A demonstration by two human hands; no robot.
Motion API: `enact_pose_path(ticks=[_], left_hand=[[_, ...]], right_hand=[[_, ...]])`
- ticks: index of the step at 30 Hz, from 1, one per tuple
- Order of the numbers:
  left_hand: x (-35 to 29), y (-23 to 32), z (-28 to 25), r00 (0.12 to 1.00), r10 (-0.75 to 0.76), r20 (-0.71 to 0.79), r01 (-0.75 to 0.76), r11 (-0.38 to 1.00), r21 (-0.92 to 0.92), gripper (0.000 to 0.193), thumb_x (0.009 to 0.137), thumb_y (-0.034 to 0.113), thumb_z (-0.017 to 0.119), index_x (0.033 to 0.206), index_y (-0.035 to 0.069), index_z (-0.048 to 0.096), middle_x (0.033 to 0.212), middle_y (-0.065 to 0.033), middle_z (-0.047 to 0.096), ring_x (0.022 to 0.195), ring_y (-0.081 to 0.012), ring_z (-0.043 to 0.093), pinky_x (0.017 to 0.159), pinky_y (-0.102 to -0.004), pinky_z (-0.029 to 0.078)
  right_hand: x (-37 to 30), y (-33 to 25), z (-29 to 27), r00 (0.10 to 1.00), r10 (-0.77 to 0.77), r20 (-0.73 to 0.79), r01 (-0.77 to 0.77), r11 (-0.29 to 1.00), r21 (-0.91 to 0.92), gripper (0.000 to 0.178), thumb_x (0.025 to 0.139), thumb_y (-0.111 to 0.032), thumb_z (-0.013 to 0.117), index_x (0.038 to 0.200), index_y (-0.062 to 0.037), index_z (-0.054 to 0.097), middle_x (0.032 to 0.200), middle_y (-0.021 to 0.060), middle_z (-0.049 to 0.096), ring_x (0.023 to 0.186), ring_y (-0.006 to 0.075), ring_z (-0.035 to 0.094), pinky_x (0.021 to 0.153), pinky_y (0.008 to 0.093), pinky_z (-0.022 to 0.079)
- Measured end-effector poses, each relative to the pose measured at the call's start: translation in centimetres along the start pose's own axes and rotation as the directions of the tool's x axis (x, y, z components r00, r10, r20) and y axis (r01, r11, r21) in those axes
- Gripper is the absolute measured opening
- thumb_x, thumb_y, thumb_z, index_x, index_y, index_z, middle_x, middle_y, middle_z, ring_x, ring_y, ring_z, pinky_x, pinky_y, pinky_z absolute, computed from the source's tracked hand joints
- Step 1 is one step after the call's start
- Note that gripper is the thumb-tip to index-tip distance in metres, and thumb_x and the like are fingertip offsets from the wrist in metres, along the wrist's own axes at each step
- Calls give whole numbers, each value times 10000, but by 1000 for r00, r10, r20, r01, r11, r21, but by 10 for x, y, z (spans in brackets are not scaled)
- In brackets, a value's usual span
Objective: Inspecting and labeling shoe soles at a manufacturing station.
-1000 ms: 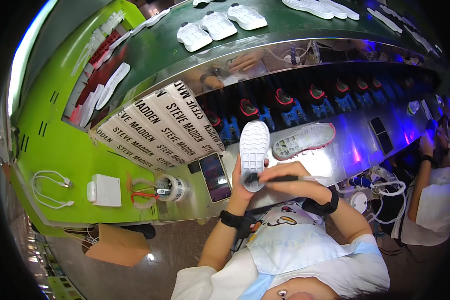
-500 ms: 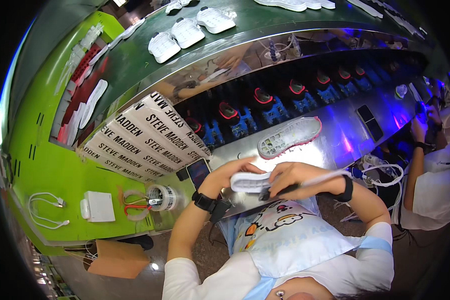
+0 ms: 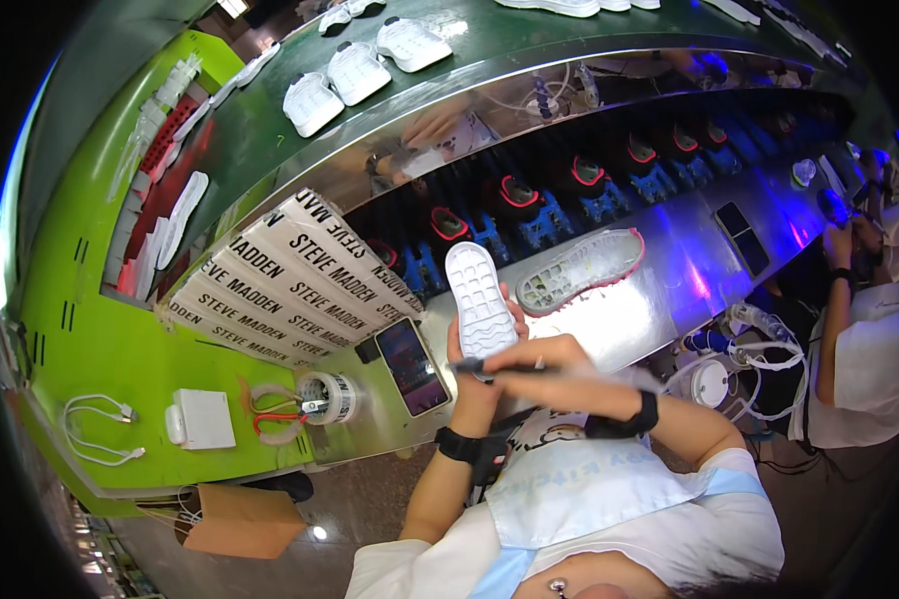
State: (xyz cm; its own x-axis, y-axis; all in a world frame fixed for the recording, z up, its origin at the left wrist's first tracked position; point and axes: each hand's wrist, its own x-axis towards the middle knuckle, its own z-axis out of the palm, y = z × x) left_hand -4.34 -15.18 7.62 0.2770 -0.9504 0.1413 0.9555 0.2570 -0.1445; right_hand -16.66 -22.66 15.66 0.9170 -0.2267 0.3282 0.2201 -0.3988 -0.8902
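Note:
A white shoe sole (image 3: 481,299) stands tilted up in my left hand (image 3: 456,344), its ridged, hollowed face toward me. The fingers of that hand wrap round the sole's edges near its lower end. In front of that end is my right hand (image 3: 559,367), closed on a dark-headed, brush-like tool (image 3: 469,366). Motion blurs the tool and the right fingers; whether its head touches the sole I cannot tell. Just right of the sole, a grey-white sole with a red edge (image 3: 581,272) lies on the metal bench (image 3: 659,270).
Behind the bench runs a row of dark shoes with red collars (image 3: 519,192) on blue supports. White soles (image 3: 360,72) lie on the green belt. At left are a printed carton (image 3: 290,280), phone (image 3: 413,365) and tape roll (image 3: 327,397). A co-worker's arm (image 3: 837,299) is at right.
My left hand has turned the white sole from lying sideways to upright and moved it farther from me. My right hand has shifted left with the tool, toward the sole's lower end.

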Motion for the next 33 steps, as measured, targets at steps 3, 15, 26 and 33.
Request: enact_pose_path(ticks=[3,15,26,33], left_hand=[[-4,3,8,914,313,-258,-177,879,443,612,908,413,438,1356,-3,395,1258,-130,529,1069,-296,531,958,-405,439],[15,37,26,978,-132,-162,196,846,496,664,845,402,447,1268,-109,438,1160,-234,569,969,-310,606,865,-401,505],[34,22,68,784,-216,-582,619,350,703,310,877,204,546,1067,-24,633,982,-106,672,857,-151,650,778,-257,514],[29,29,74,794,-177,-581,608,238,757,376,911,243,568,1172,-25,603,974,-79,671,794,-117,644,691,-231,519]], right_hand=[[10,2,-15,978,88,-190,-81,996,47,202,818,-76,659,1004,0,684,956,107,703,899,171,664,811,283,510],[13,-8,-44,982,100,160,-125,980,155,153,848,-120,585,877,-9,688,767,88,683,700,129,650,662,262,499],[-11,-12,-64,919,88,383,-72,996,-57,148,849,-95,618,950,3,665,965,121,663,879,234,642,784,314,498],[-29,-1,-93,982,106,156,-99,994,-51,119,829,-52,618,894,34,668,869,122,688,846,209,661,759,319,509]])
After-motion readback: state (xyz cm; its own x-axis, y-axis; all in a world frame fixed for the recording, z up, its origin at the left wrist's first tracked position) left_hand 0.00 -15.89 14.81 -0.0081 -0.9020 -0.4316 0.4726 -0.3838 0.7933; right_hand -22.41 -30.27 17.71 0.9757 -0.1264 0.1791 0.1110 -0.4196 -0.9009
